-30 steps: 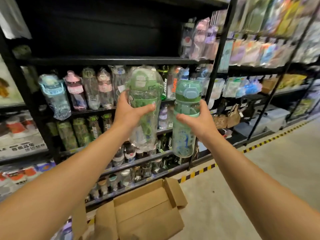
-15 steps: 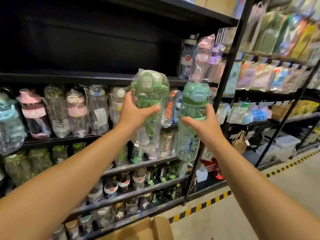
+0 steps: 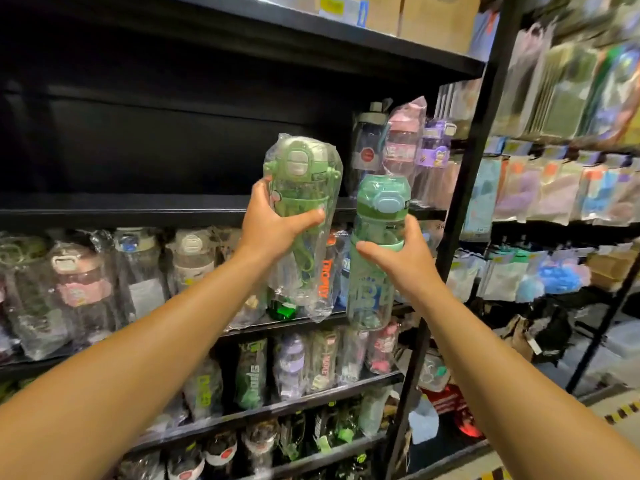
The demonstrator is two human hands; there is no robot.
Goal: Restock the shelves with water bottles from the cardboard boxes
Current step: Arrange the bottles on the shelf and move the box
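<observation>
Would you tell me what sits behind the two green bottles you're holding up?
Behind the bagged bottle is a mostly dark shelf; behind the other bottle stand wrapped bottles, their lower parts covered.

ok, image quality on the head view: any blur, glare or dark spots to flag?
Head view: right-edge hanging packets are motion-blurred; the two bottles, one in the left hand and one in the right hand, stay fairly sharp. Glare streaks the wrapped bottle. The upper shelf bay is nearly black, with no detail. Wide-angle bends the upright post.
</observation>
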